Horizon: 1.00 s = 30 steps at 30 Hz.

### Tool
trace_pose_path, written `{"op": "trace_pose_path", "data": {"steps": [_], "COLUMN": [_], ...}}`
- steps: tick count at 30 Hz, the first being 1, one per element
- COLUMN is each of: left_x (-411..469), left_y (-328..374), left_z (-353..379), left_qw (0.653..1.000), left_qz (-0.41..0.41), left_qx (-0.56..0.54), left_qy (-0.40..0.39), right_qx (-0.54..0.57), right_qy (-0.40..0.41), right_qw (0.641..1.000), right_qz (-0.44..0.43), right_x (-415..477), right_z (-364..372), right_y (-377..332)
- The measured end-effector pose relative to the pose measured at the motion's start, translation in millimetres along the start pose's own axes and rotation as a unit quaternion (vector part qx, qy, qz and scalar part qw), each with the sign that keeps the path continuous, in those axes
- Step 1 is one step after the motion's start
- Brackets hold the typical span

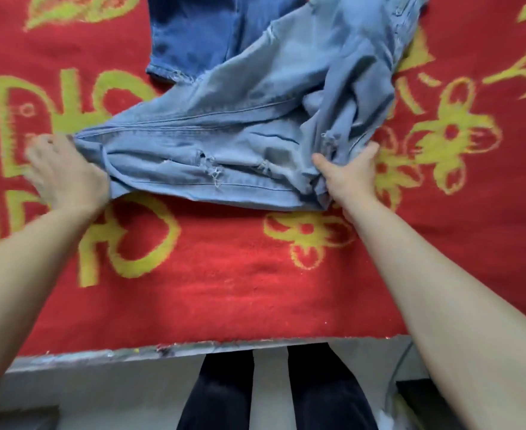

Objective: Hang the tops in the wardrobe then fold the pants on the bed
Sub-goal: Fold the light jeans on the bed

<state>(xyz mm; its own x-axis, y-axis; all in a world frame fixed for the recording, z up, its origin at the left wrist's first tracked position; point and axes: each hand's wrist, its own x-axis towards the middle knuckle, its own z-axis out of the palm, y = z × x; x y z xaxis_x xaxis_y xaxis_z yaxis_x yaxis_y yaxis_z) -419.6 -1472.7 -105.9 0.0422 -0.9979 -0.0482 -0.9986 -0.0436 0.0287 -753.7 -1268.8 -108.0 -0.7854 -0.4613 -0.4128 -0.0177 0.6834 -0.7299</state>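
No brand tags or readable labels anywhere on the denim. The only "writing" is the big yellow-green pattern woven into the red blanket [224, 290] covering the bed; the blocky shapes at the left look like characters, but they're cut off and fuzzy, so I can't read them. The rest is flowers and curls.

The light blue jeans [240, 135] lie across the middle of the bed, bunched and half twisted, with frayed rips along the near edge. One end runs off toward the top right, and the near part stretches sideways between the two hands.

The left hand [66, 172] is at the left end of the jeans. Its fingers are spread fairly flat and it's a bit motion-blurred. It touches the bunched corner of the fabric, but I honestly can't tell whether it's pinching it or just pressing it down. The right hand [348, 175] is at the right end, thumb on top and fingers tucked into the folds, closed on a gathered clump of denim.

Behind them sits a second, darker blue pair of jeans [190, 35], lying flat with its frayed hem toward the camera and partly covered by the light pair.

At the bottom there's the bed's edge, a pale floor [100, 395] and the person's dark trouser legs [224, 395].
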Motion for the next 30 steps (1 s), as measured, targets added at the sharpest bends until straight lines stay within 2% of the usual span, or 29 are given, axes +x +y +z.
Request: {"op": "trace_pose_path", "data": {"steps": [2,4,6,9,10,11,12,13,15,17,18,20,22,26,28,30], "left_x": [-23.5,-49.7,-58.7,-60.9,-62.9,-63.4,-64.3,-65.4,-72.0,-78.0,-80.9,-90.6,-109.4,-164.8,-190.9,-209.6], "left_y": [25.4,60.8,80.9,110.1,120.9,129.4,136.2,141.4,148.5,150.0,147.9,141.5,134.4,112.7,104.4,105.7], "left_z": [-0.2,-4.6,4.3,4.4,0.4,1.3,0.9,2.9,6.8,11.9,14.3,13.7,10.5,5.3,-1.3,-4.0], "left_qw": [0.995,0.981,0.968,0.925,0.911,0.892,0.877,0.869,0.871,0.888,0.906,0.947,0.953,0.918,0.914,0.925], "left_qz": [0.075,0.143,0.143,0.082,0.065,0.062,0.068,0.089,0.148,0.175,0.167,0.132,0.11,0.146,0.195,0.211], "left_qx": [-0.07,-0.129,-0.205,-0.356,-0.388,-0.421,-0.432,-0.418,-0.338,-0.297,-0.288,-0.259,-0.27,-0.338,-0.309,-0.248], "left_qy": [-0.017,0.0,-0.032,-0.104,-0.124,-0.153,-0.2,-0.251,-0.324,-0.304,-0.259,-0.14,-0.087,-0.144,-0.174,-0.197], "right_qx": [-0.167,-0.309,-0.393,-0.502,-0.516,-0.513,-0.491,-0.444,-0.307,-0.203,-0.186,-0.223,-0.274,-0.265,-0.238,-0.217], "right_qy": [-0.055,-0.125,-0.202,-0.324,-0.357,-0.379,-0.392,-0.396,-0.365,-0.259,-0.198,-0.117,-0.068,0.046,0.094,0.125], "right_qw": [0.98,0.913,0.83,0.719,0.694,0.688,0.705,0.748,0.858,0.938,0.958,0.966,0.958,0.963,0.967,0.968], "right_qz": [-0.092,-0.236,-0.34,-0.355,-0.352,-0.348,-0.331,-0.295,-0.19,-0.11,-0.087,-0.06,-0.047,-0.026,0.001,0.03], "right_x": [-28.5,-52.0,-66.4,-73.7,-75.8,-77.7,-79.9,-83.0,-88.6,-83.8,-79.6,-70.7,-61.4,-44.4,-38.4,-35.3], "right_z": [14.8,22.4,24.2,26.2,27.2,27.9,28.5,28.1,25.7,18.5,12.5,-1.7,-12.4,-24.8,-28.1,-29.5], "right_y": [-6.2,-2.2,4.7,14.8,18.2,20.2,22.8,22.7,21.0,20.1,19.1,17.2,18.2,17.3,15.4,14.7]}}
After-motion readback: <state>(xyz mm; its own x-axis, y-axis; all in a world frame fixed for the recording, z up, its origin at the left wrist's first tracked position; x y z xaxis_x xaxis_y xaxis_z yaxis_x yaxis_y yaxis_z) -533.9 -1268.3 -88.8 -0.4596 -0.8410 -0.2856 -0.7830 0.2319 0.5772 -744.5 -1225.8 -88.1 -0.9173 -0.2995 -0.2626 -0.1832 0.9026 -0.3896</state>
